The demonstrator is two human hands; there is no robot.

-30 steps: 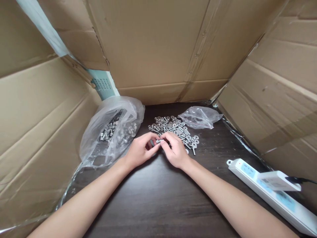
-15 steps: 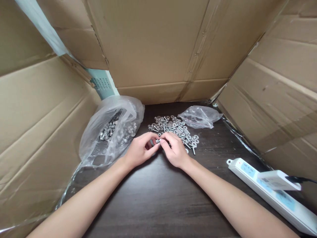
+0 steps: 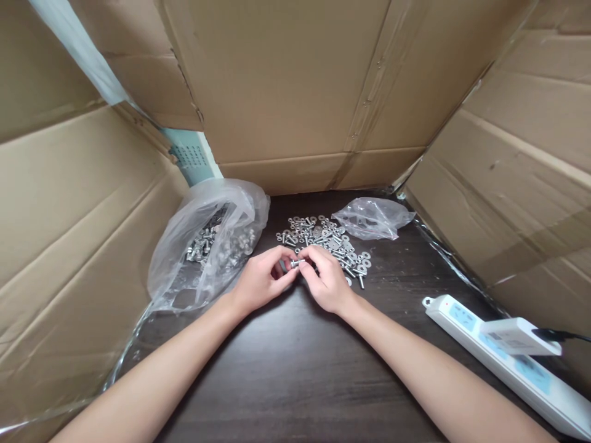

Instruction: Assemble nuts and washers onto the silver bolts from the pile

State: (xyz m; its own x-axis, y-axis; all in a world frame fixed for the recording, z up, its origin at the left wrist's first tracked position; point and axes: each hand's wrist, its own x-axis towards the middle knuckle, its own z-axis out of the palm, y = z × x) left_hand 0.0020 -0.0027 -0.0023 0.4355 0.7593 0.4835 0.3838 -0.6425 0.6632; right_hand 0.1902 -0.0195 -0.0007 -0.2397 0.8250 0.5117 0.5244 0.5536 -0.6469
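A small silver bolt (image 3: 296,263) lies level between my two hands, just above the dark table (image 3: 277,375). My left hand (image 3: 264,277) pinches its left end between thumb and fingertips. At the other end, the thumb and forefinger of my right hand (image 3: 325,278) close on the shank. Something wider, like a washer or nut, sits around the bolt near the left fingers, too small to make out. Right behind the hands spreads a loose pile of bolts, nuts and washers (image 3: 339,245), partly covered by my right hand.
A clear plastic bag (image 3: 170,264) of metal fasteners stands at the left. A smaller clear bag (image 3: 373,216) lies behind the pile. At the right is a white power strip (image 3: 498,363) with a plugged-in adapter (image 3: 519,337). Cardboard walls (image 3: 295,92) enclose the table's back and sides.
Both hands stay in nearly the same place. The fingers of my right hand have shifted slightly on the bolt, and more of its shank shows now.
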